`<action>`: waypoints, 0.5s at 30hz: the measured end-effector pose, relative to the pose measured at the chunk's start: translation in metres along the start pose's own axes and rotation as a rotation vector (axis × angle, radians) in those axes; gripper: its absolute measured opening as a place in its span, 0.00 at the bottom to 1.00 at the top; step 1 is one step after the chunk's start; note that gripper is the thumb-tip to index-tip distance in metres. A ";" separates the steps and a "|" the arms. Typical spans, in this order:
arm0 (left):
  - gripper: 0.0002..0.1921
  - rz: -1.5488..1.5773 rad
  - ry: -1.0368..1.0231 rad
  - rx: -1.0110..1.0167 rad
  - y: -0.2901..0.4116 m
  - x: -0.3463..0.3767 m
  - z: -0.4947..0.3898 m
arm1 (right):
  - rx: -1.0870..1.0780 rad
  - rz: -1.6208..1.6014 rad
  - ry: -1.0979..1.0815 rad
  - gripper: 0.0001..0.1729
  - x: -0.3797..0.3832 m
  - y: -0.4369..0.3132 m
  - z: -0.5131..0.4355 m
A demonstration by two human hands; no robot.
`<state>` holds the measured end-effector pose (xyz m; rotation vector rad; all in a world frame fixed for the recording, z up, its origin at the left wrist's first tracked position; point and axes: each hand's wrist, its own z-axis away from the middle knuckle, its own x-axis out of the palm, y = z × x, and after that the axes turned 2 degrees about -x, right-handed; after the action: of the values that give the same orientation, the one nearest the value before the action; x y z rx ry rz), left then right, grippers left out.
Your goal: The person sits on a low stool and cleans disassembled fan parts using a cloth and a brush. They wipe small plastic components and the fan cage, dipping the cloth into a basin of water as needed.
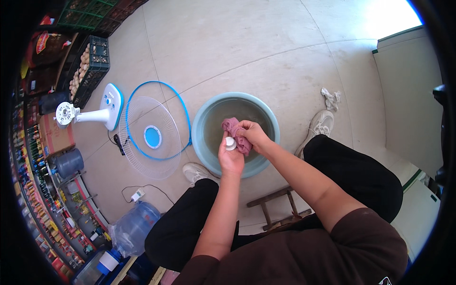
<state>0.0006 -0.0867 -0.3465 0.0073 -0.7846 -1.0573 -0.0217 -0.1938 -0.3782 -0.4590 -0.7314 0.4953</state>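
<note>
A light blue plastic basin (202,156) holding cloudy water stands on the floor between my feet. Above the water, my left hand (230,156) is shut on a small round white cap-like part (230,143). My right hand (253,135) grips a wet pink cloth (243,144), which lies against the white part. The cloth's far end bunches up beyond my left fingertips.
Left of the basin lie a fan grille (171,142), a blue ring (160,82) and a white fan stand (93,116). Egg crates (99,53), stocked shelves (46,178) and water bottles (133,224) line the left. Crumpled tissue (331,99) lies right. A wooden stool (267,213) is beneath me.
</note>
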 end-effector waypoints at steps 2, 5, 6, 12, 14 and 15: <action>0.24 0.011 0.009 -0.025 0.008 -0.008 -0.004 | -0.088 0.290 -0.055 0.06 0.010 0.004 0.005; 0.23 0.074 0.160 -0.092 0.023 -0.019 -0.015 | -0.477 0.615 -0.090 0.09 0.031 0.013 0.027; 0.23 0.020 0.177 -0.042 0.027 -0.008 -0.011 | -0.636 0.766 -0.133 0.09 0.034 0.015 0.030; 0.23 -0.001 0.019 0.009 0.021 -0.015 -0.014 | -0.684 1.005 -0.048 0.05 0.040 -0.001 0.030; 0.23 0.108 0.094 -0.097 0.020 -0.009 -0.012 | -0.542 0.897 0.063 0.05 0.037 -0.005 0.027; 0.23 0.085 0.082 -0.040 0.017 -0.008 -0.011 | -0.509 0.893 0.094 0.05 0.032 -0.007 0.023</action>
<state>0.0181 -0.0758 -0.3530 -0.0168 -0.6837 -0.9861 -0.0159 -0.1762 -0.3429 -1.2979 -0.5267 1.1163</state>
